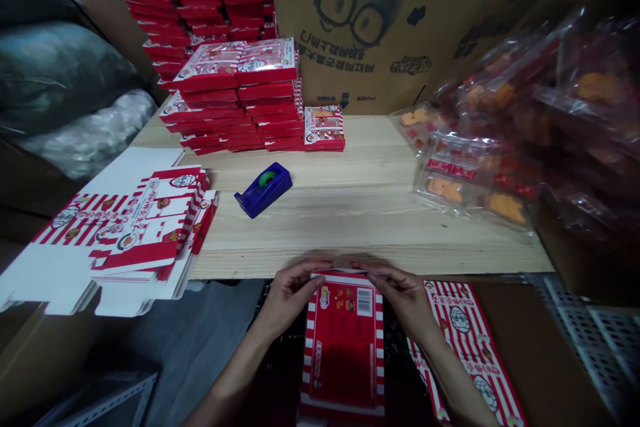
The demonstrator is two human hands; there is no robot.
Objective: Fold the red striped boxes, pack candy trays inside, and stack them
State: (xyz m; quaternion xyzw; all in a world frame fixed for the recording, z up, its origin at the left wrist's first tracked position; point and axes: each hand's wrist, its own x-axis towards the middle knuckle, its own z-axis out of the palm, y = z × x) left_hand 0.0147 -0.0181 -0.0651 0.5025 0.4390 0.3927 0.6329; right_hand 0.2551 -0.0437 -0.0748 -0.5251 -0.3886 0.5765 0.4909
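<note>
My left hand (290,295) and my right hand (400,293) pinch the top edge of a red-and-white striped carton (344,347) from either side, just below the table's near edge. The carton's barcode panel faces up, and a blurred flap shows between my fingers. A flat, unfolded carton (465,340) lies to the right of my right forearm. A pile of flat carton blanks (125,233) sits to the left, beyond my left hand. A blue tape dispenser (263,190) stands on the pale wooden table (350,230).
Stacks of red boxes (235,100) and one separate box (325,128) stand at the table's back. Clear bags of orange biscuits (475,173) are heaped at the right. A printed cardboard wall (380,20) rises behind, grey sacks (50,73) sit left, and a perforated metal rack (595,340) lies lower right.
</note>
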